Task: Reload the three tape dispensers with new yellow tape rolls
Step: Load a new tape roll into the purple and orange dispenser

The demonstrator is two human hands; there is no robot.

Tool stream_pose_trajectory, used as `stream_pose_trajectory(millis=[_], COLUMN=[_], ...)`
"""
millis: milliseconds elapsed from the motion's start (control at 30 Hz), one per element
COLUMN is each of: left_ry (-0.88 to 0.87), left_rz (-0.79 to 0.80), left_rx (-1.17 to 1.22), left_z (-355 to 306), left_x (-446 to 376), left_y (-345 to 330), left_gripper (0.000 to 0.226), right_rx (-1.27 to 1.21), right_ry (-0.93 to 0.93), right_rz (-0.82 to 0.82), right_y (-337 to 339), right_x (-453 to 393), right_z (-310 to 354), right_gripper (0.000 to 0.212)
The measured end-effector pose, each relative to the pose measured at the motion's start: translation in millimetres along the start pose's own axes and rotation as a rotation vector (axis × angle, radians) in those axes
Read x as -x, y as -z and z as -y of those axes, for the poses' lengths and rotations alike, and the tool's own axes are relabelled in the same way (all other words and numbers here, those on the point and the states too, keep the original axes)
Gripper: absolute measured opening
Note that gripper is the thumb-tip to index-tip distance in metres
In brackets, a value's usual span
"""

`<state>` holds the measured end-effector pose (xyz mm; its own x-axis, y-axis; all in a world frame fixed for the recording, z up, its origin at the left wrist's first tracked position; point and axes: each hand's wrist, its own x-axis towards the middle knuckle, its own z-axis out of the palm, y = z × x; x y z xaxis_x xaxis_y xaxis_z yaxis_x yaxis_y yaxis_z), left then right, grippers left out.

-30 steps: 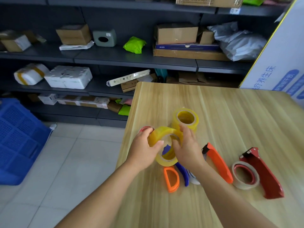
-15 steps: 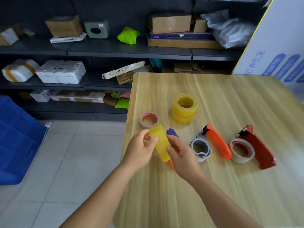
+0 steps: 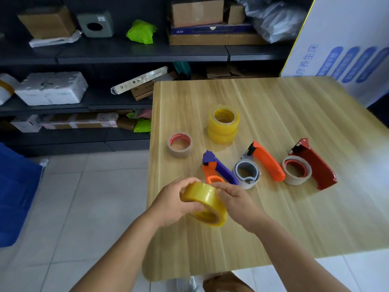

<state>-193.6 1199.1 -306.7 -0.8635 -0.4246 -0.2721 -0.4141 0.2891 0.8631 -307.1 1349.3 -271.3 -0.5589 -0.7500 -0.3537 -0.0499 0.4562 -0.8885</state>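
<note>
Yellow tape roll (image 3: 205,204), held between both hands just above the near left part of the worktop (image 3: 273,114), sits tilted, its open core facing down and toward the camera while its hole axis runs from upper left to lower right. The left hand (image 3: 171,204) curls round the roll's left side, thumb across the top of the tape band, fingers wrapped beneath. The right hand (image 3: 236,200) closes on the opposite side, its fingers bent over the roll's upper right edge. Both forearms reach in from the bottom of the view and converge on the roll, wrists roughly level.

Just beyond the hands lies the purple and orange dispenser (image 3: 216,168) with no roll in it, its handle partly hidden behind the right hand. To its right rest the orange dispenser (image 3: 266,161), carrying a grey-cored roll (image 3: 247,172), and the red dispenser (image 3: 313,165), carrying a red-cored roll (image 3: 296,169). Farther back on the worktop stands a stack of two yellow rolls (image 3: 224,124), upright, holes facing up. A brown tape roll (image 3: 180,145) with a red core lies flat to the stack's left, apart from it.
</note>
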Motion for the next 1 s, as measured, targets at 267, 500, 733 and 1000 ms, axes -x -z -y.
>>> stream_pose_trajectory(millis=[267, 500, 733, 1000], left_ry=[0.171, 0.369, 0.584, 0.654], left_rz=[-0.187, -0.226, -0.253, -0.235], left_rx=[0.043, 0.112, 0.187, 0.331], left_z=[-9, -9, -12, -16], left_x=[-11, -31, -62, -76], left_y=[-6, -17, -33, -50], left_gripper=[0.014, 0.036, 0.051, 0.041], right_rx=[0.666, 1.194, 1.157, 1.099], right_ry=[0.129, 0.087, 0.164, 0.231], right_rz=[-0.229, 0.004, 0.011, 0.045], right_y=[27, 49, 57, 60], right_x=[-28, -41, -51, -55], right_z=[-24, -41, -43, -40], right_gripper=[0.051, 0.086, 0.084, 0.110])
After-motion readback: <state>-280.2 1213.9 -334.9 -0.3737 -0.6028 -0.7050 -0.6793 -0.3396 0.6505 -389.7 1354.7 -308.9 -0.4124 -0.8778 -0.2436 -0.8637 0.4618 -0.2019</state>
